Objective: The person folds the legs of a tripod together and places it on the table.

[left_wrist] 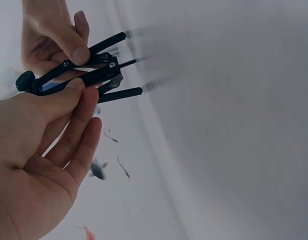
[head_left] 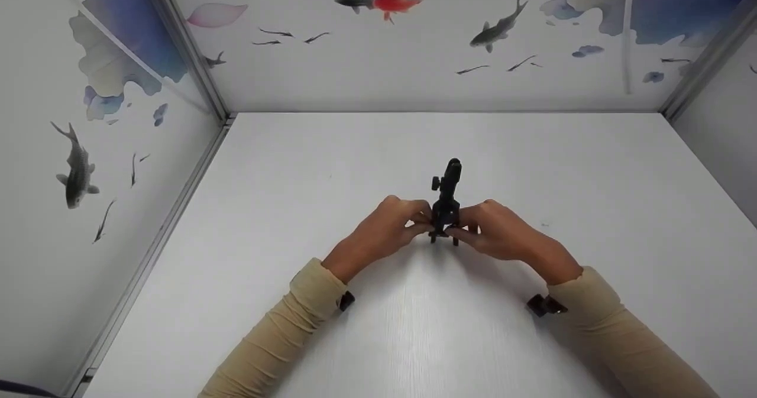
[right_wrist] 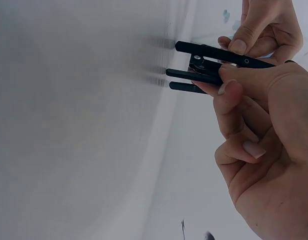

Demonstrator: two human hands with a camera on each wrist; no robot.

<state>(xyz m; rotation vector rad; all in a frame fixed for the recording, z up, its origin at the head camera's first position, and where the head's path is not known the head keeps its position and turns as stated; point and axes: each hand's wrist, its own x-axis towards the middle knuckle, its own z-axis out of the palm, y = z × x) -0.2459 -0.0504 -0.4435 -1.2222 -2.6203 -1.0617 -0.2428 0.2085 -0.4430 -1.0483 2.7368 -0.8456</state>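
Observation:
A small black tripod [head_left: 449, 188] stands near the middle of the white table, its head up and its legs down. From the left side, my left hand [head_left: 387, 229] pinches it low down between thumb and fingers. My right hand [head_left: 505, 235] pinches it from the opposite side. In the left wrist view the tripod's three legs [left_wrist: 125, 94] are partly spread, and a round knob [left_wrist: 25, 81] shows at the other end. The right wrist view shows the leg tips [right_wrist: 181, 46] close to the table, with the thumb and index finger on a leg; contact is hard to tell.
The white tabletop [head_left: 331, 167] spreads around both hands. Upright white panels [head_left: 414, 61] printed with fish enclose the back and sides, joined by grey metal corner posts [head_left: 195, 61]. A dark wrist camera [head_left: 538, 305] sits under each forearm.

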